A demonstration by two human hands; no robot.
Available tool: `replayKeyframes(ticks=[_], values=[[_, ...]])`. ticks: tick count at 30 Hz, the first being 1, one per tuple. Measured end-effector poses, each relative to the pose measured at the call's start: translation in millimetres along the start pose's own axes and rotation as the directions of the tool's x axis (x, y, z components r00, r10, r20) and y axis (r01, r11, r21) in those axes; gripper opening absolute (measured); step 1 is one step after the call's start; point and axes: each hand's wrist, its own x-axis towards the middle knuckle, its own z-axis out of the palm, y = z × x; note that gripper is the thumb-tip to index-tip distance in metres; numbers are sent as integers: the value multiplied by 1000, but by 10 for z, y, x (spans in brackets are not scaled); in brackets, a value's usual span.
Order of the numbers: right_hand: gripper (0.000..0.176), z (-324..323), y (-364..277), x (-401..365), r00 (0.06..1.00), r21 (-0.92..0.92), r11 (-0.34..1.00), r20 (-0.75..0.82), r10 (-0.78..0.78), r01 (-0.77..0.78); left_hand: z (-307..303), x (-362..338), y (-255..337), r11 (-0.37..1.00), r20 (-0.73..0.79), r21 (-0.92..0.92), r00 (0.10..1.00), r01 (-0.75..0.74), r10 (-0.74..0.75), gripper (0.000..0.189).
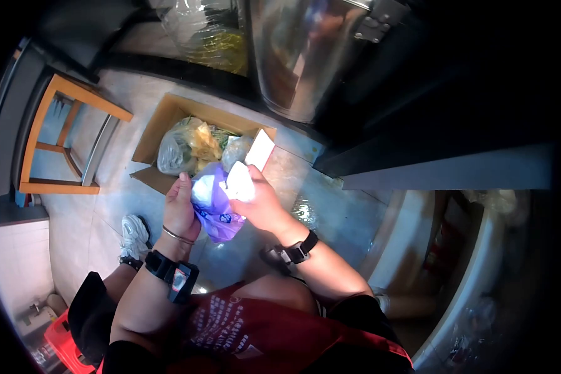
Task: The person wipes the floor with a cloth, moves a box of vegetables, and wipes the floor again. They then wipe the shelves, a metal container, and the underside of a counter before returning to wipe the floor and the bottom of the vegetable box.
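Note:
A purple plastic bag (220, 228) hangs between my two hands, with something pale showing in its upper part. My left hand (181, 209) is closed on the bag's left side, its thumb pointing up. My right hand (267, 204) is closed round a bright white item (240, 182) at the bag's right edge; glare hides what kind of thing it is. Just beyond both hands, an open cardboard box (144, 142) stands on the floor. Inside it lie a clear plastic bag (176, 149), a yellowish bag (204, 142) and some greenery.
A wooden chair (36, 143) is at the left, and a red plastic stool (65, 340) is at the lower left. Behind the box rises a shiny metal cylinder (302, 68). Dark furniture and a pale ledge (449, 168) border the right side. The tiled floor (87, 224) looks wet in places.

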Motion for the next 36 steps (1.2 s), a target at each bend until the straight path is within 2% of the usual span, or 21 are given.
replayKeyframes(ticks=[1, 2, 4, 5, 7, 9, 11, 13, 17, 19, 21, 22, 23, 25, 27, 29, 30, 31, 32, 35, 36], values=[[23, -48, -76, -29, 996, 99, 991, -4, 90, -90, -30, 23, -28, 1000, -22, -16, 1000, 15, -15, 29], [23, -90, -88, -49, 996, 98, 991, -8, 90, -89, -64, 59, -56, 999, -35, -28, 999, 25, -26, 30], [27, -151, -96, -76, 988, 343, 927, 18, 155, -151, -12, 67, -75, 1000, -42, -17, 999, -3, 2, 30], [27, -175, -110, -88, 988, 343, 927, 18, 153, -150, 22, 69, -84, 1000, -49, -7, 998, -30, 29, 30], [41, -225, -143, -98, 965, 577, 789, -9, 263, -210, 65, 103, -120, 998, -65, 15, 996, -65, 65, 30], [37, -269, -137, -98, 966, 640, 751, -48, 253, -165, 93, 127, -95, 994, -75, 35, 992, -102, 104, 29], [34, -351, -230, -93, 956, 797, 604, -169, 241, -11, 147, 143, -53, 986, -60, 30, 985, -162, 163, 28], [34, -455, -259, -95, 966, 769, 639, -157, 205, -11, 225, 132, 4, 985, -53, 5, 983, -174, 174, 26], [32, -447, -418, -97, 943, 754, 656, -240, 230, 32, 175, 85, 109, 976, -6, 136, 985, -169, 171, 21], [31, -574, -500, -101, 901, 776, 621, -342, 268, 110, 34, 93, 116, 879, 86, 387, 960, -278, 266, 23], [28, -639, -514, -109, 890, 716, 684, -393, 230, 139, 8, 55, 147, 905, 60, 357, 973, -229, 222, 24], [26, -693, -387, -189, 907, 501, 864, -385, 171, 50, 6, 32, 171, 930, 26, 308, 979, -199, 201, 23], [25, -750, -275, -307, 921, 243, 969, -368, 131, -40, 0, 9, 183, 952, -2, 262, 986, -161, 167, 22], [23, -822, -127, -512, 910, 225, 972, -384, 159, -75, -23, -34, 159, 955, 59, 289, 996, -75, 60, 15], [20, -833, 1, -706, 844, 236, 946, -438, 309, -224, 17, -63, 133, 842, 278, 531, 958, -97, -65, 11], [20, -820, 71, -884, 849, 261, 946, -441, 292, -189, 243, -126, 9, 559, 468, 755, 879, -344, -91, 13], [19, -801, 102, -970, 841, 286, 943, -458, 289, -168, 365, -164, -116, 429, 543, 770, 839, -472, -50, 16], [19, -792, 135, -1044, 830, 312, 939, -478, 289, -147, 516, -255, -229, 401, 573, 754, 819, -521, -14, 21], [19, -795, 180, -1109, 821, 318, 936, -488, 297, -150, 538, -234, -435, 391, 582, 762, 810, -516, -65, 23], [20, -896, 380, -1429, 687, 430, 902, -640, 344, -51, 741, -288, -739, 287, 604, 783, 786, -552, -134, 29], [24, -997, 667, -1673, 657, 346, 911, -637, 403, -224, 763, -303, -788, 293, 614, 777, 774, -557, -156, 29]])
